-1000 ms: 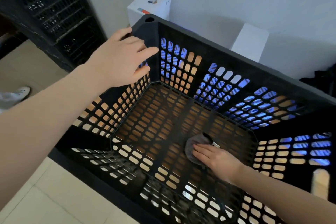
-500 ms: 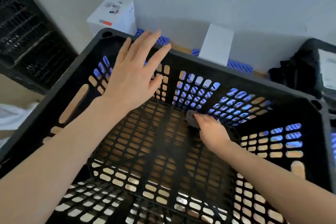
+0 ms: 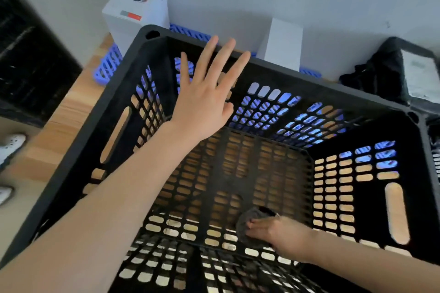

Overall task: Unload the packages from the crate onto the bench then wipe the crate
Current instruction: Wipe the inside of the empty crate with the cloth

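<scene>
1. Black plastic crate [image 3: 333, 89] sits emptied on the wooden surface [image 3: 69, 112] and fills the frame. White packages [image 3: 135, 12] stand behind it at upper left.
2. Left hand [image 3: 202, 107] is at the far wall, fingers straight and spread, holding nothing.
3. Right hand [image 3: 281, 235] presses a grey cloth [image 3: 247, 221] on the crate floor at lower right, fingers together on top.
4. Crate looks stiff, light and bulky; its rim or side slots suit gripping.
</scene>
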